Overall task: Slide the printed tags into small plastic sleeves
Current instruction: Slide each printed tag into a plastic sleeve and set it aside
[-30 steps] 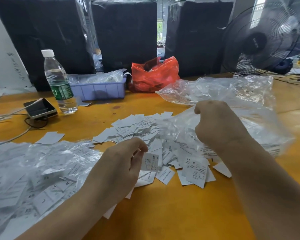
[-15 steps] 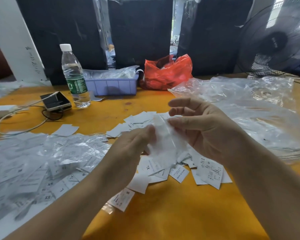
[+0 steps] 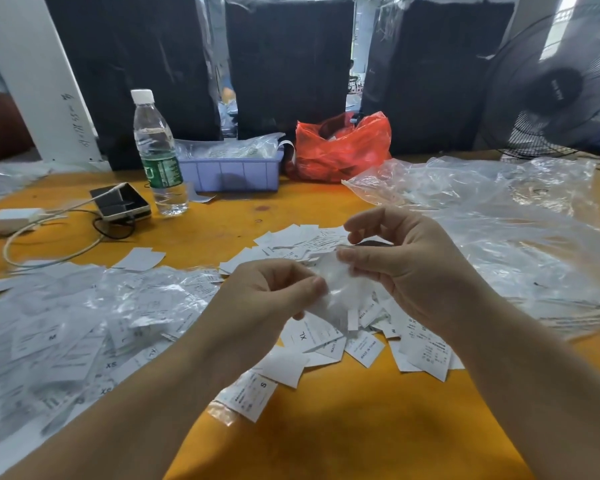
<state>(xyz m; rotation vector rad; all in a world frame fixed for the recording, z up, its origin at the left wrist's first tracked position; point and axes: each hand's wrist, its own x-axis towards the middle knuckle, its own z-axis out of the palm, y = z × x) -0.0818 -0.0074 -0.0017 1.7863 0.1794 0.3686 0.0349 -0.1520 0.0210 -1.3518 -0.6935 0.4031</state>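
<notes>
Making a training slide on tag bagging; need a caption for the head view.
Both hands, left and right, pinch a small plastic sleeve above loose printed tags.

The small clear sleeve (image 3: 336,289) pinched between the left hand (image 3: 267,306) and the right hand (image 3: 406,271) is blurred, so whether a tag sits inside it cannot be told. Both forearms run off the bottom edge, and the fan (image 3: 555,88) is cut by the right edge. The print on most loose tags (image 3: 364,348) is too small to read.
</notes>
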